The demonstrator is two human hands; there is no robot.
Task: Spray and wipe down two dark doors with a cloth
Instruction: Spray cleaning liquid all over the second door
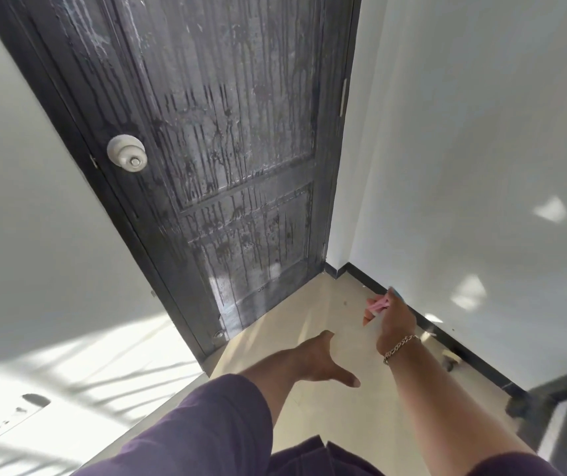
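Observation:
A dark panelled door point(234, 139) stands shut ahead, wet with spray streaks running down its panels. Its round silver knob point(126, 153) sits on the left side. My right hand point(395, 321), with a chain bracelet on the wrist, is held low near the door's bottom right corner and grips a small pink object point(376, 305); I cannot tell what this object is. My left hand point(323, 359) reaches down over the floor in front of the door with its fingers relaxed, holding nothing. No cloth is visible.
White walls flank the door, with black skirting point(447, 338) along the right wall. A small object point(450, 360) lies on the beige floor by the skirting. A second dark frame point(556, 417) shows at lower right. A wall socket point(10, 417) is at lower left.

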